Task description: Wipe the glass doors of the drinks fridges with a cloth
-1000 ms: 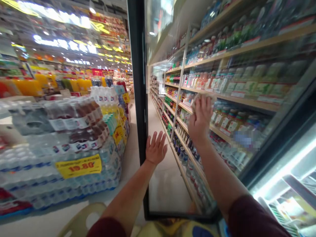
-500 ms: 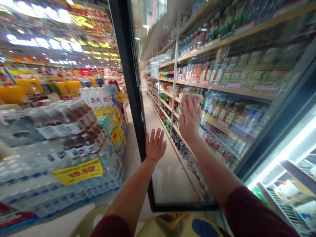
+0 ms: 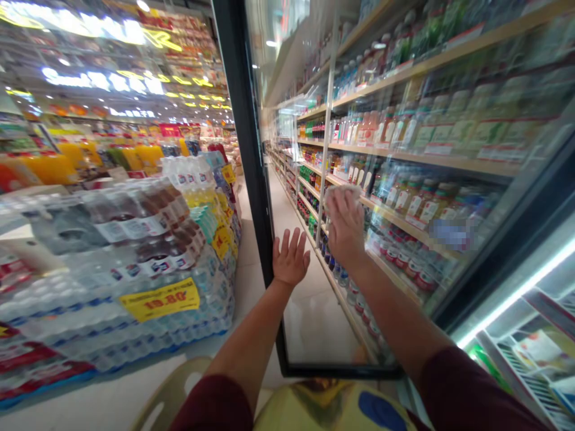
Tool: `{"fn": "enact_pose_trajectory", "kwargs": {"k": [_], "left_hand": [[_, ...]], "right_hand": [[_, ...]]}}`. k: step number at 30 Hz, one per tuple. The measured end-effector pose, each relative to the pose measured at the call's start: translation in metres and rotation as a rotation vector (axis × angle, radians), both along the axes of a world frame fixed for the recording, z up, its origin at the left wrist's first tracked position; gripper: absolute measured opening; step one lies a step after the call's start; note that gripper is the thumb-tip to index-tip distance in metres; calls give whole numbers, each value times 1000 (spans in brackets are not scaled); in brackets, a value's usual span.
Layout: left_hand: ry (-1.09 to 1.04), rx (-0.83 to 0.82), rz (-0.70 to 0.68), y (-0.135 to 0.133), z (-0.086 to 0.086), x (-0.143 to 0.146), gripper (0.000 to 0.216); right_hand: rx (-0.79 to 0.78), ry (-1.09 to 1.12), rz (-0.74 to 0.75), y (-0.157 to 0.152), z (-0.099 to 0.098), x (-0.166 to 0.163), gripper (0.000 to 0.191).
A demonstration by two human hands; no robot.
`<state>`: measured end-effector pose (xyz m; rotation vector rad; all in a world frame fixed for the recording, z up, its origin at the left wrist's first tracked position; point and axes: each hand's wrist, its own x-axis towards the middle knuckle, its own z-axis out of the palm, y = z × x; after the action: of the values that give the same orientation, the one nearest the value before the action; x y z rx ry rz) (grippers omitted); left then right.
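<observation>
An open glass door (image 3: 314, 323) with a black frame stands in front of me. My left hand (image 3: 290, 257) lies flat on the glass near the door's left frame bar, fingers spread, holding nothing. Higher and to the right, my right hand (image 3: 345, 230) presses a pale cloth (image 3: 342, 193) against the pane. The cloth bunches above and around the fingertips, and the palm hides part of it. Through the glass, or mirrored in it, show wooden shelves (image 3: 408, 157) with rows of drink bottles (image 3: 417, 200).
On the left is a large stack of shrink-wrapped bottle packs (image 3: 148, 257) with a yellow price sign (image 3: 162, 299). A beige chair (image 3: 173, 389) stands below, close to my left arm. At right is a lit cooler interior with wire racks (image 3: 527, 368).
The camera view has turned slightly left, so the scene sits farther right. My right hand and the cloth have slid a little lower on the glass. My left hand stays flat on the door.
</observation>
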<state>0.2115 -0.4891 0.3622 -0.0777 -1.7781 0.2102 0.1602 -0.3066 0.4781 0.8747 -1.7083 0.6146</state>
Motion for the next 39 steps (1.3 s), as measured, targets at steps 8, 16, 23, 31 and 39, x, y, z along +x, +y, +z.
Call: {"fn": "enact_pose_trajectory", "kwargs": {"k": [8, 16, 23, 31, 39], "left_hand": [[35, -24, 30, 6, 3, 9, 54], [-50, 56, 32, 8, -5, 14, 54], [-42, 82, 12, 12, -5, 19, 54], [-67, 114, 0, 18, -3, 24, 55], [-101, 172, -20, 19, -4, 27, 58]], "right_hand": [[-232, -28, -50, 31, 20, -19, 63], [89, 4, 29, 44, -26, -2, 53], [-298, -17, -94, 77, 12, -32, 62], [138, 5, 68, 89, -53, -15, 53], [-184, -64, -73, 118, -25, -38, 63]]}}
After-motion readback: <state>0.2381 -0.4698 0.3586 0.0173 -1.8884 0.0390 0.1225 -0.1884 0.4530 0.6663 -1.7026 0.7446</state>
